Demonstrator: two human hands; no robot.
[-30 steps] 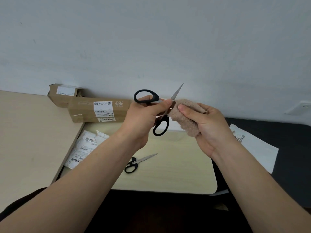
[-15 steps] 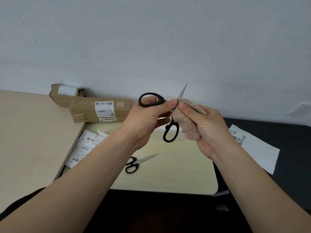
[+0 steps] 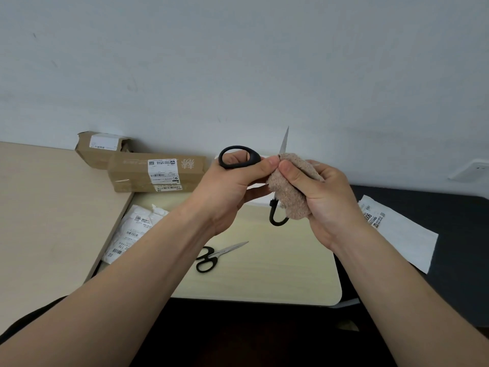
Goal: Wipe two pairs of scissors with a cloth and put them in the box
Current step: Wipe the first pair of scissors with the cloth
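Note:
My left hand [image 3: 232, 186] grips a pair of black-handled scissors [image 3: 239, 157] by the upper handle loop, held up above the table. The blade tip points up; the lower loop hangs below the cloth. My right hand [image 3: 320, 197] pinches a beige fluffy cloth [image 3: 291, 189] folded round the blades, which it mostly hides. A second, smaller pair of black-handled scissors [image 3: 215, 255] lies shut on the pale yellow table [image 3: 277, 274]. Two brown cardboard boxes lie by the wall: a long one [image 3: 132, 173] and an opened one [image 3: 90, 149] behind it.
A beige desk [image 3: 47, 207] adjoins on the left, with a white labelled mailer bag [image 3: 132, 229] at its edge. A dark surface [image 3: 449, 221] on the right carries another white labelled bag [image 3: 402, 234]. The grey wall stands close behind.
The scissors have turned more upright in my left hand, the blade tip rising. The cloth in my right hand has slid down the blades toward the handles.

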